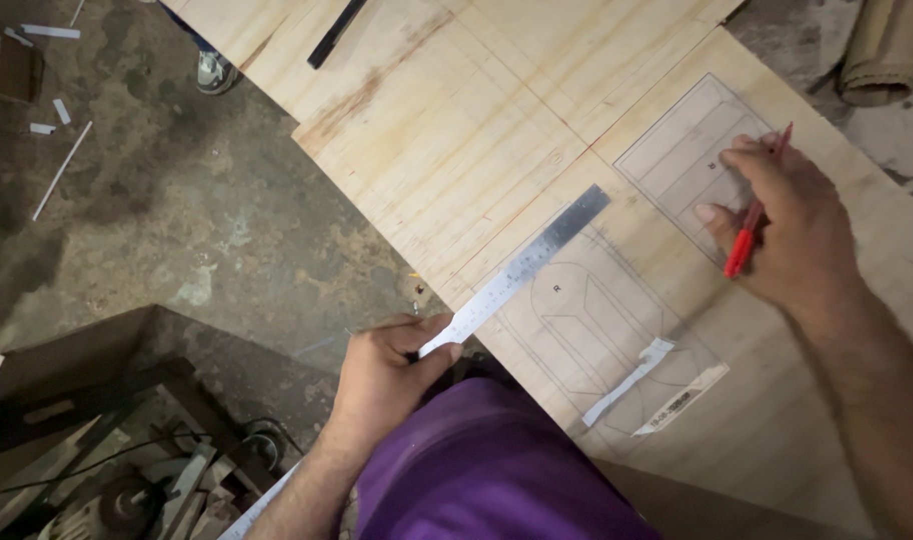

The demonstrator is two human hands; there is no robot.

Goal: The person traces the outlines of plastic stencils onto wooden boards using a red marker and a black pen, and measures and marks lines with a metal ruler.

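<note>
Head view, looking down: the left hand (391,372) pinches the near end of a steel ruler (516,272) lying slantwise across a plywood sheet (456,130). The right hand (786,235), farther right, grips a red pencil (756,218) while its fingers press a clear template (681,155). Held only at one end, the ruler could pivot. A second template (586,330) has tape lifting, so it may shift.

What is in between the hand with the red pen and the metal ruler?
Nothing stands between them. Only flat plywood with a see-through template sheet lies between the right hand, holding the red pen, and the metal ruler, gripped by the left hand.
</note>
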